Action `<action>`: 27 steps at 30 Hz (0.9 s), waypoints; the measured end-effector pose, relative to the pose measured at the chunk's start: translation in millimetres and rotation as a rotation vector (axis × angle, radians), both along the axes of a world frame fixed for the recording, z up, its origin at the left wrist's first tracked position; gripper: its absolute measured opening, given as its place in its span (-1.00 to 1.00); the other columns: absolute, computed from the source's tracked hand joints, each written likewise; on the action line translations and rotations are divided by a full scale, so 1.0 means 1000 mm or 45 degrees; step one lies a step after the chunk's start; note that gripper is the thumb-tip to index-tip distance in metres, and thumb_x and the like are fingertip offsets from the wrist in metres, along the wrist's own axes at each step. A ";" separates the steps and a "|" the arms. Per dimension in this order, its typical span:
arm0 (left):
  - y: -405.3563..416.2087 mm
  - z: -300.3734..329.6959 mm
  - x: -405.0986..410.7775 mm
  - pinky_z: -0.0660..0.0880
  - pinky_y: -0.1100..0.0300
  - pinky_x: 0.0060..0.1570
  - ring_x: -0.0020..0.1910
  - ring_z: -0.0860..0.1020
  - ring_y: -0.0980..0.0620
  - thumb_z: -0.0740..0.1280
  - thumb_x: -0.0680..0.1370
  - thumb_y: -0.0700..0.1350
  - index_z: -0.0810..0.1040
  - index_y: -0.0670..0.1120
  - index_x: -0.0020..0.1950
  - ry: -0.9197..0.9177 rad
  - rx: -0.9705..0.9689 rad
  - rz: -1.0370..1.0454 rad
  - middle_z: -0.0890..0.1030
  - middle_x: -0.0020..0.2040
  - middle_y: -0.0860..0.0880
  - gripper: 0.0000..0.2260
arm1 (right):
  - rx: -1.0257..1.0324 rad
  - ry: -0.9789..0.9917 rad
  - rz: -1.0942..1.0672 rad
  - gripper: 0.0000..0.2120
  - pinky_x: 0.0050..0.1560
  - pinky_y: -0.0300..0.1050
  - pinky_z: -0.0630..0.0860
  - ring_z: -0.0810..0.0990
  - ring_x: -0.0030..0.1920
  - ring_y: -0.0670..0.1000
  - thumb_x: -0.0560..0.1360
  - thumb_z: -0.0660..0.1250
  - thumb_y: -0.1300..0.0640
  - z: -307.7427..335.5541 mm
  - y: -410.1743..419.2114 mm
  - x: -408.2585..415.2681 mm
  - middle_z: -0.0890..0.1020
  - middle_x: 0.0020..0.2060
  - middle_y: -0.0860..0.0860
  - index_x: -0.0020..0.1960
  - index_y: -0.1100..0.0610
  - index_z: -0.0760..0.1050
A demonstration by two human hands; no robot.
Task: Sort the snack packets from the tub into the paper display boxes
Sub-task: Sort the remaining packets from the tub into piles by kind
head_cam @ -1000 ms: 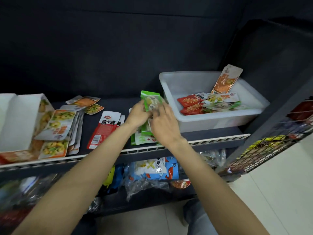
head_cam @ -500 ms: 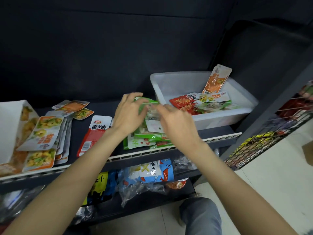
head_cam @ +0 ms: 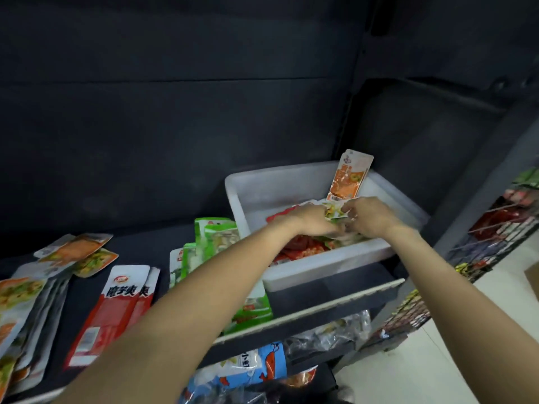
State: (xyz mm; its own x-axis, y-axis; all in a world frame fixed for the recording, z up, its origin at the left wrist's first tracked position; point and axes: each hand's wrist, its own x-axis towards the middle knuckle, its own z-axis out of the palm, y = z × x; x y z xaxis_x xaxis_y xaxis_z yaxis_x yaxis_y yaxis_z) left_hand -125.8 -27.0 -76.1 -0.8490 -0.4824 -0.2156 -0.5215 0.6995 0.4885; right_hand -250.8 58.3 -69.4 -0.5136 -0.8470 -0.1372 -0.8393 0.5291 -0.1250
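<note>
A white plastic tub (head_cam: 326,260) stands on the dark shelf at the right, holding red packets (head_cam: 303,247) and an orange packet (head_cam: 348,177) leaning on its back wall. Both hands are inside the tub. My left hand (head_cam: 313,220) and my right hand (head_cam: 369,215) together pinch a pale yellow-green packet (head_cam: 335,209) between their fingertips. A pile of green packets (head_cam: 217,240) lies on the shelf just left of the tub, partly hidden by my left forearm.
Red-and-white packets (head_cam: 116,301) lie mid-shelf. Orange-yellow packets (head_cam: 78,252) and a stack of similar ones (head_cam: 26,310) fill the left end. The lower shelf holds a blue bag (head_cam: 256,365) and clear bags. A wire rack (head_cam: 495,237) stands at the right.
Both hands left the green packet on the shelf pile and moved right into the tub, where they now hold a yellow-green packet. The view has shifted left and closer.
</note>
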 end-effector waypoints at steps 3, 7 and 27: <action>0.005 -0.021 -0.021 0.48 0.11 0.00 0.02 0.53 -0.02 0.28 0.35 0.44 0.43 0.00 0.31 -0.154 -0.018 -0.046 0.55 0.18 0.02 -0.30 | 0.164 -0.084 0.018 -0.60 0.18 -0.11 0.40 0.48 0.25 0.09 0.52 0.31 0.08 -0.004 0.001 -0.009 0.51 0.28 0.08 0.35 0.06 0.44; -0.003 -0.027 -0.027 0.47 0.10 0.11 0.17 0.51 -0.08 0.46 0.38 0.16 0.37 -0.12 0.38 -0.061 -0.073 0.090 0.52 0.25 -0.09 -0.32 | 0.061 -0.158 0.037 -0.63 0.05 -0.22 0.36 0.47 0.24 0.08 0.54 0.26 0.11 -0.002 0.004 -0.015 0.50 0.29 0.09 0.34 0.07 0.45; -0.018 0.049 0.142 0.51 0.29 -0.11 -0.13 0.57 0.22 0.27 0.58 -0.24 0.53 -0.06 0.05 1.325 0.002 0.388 0.60 -0.09 0.13 -0.88 | -0.755 -0.490 0.357 -0.76 0.00 0.06 0.54 0.62 -0.08 0.05 0.43 0.46 0.04 0.021 0.006 0.064 0.67 -0.11 0.04 0.03 0.12 0.57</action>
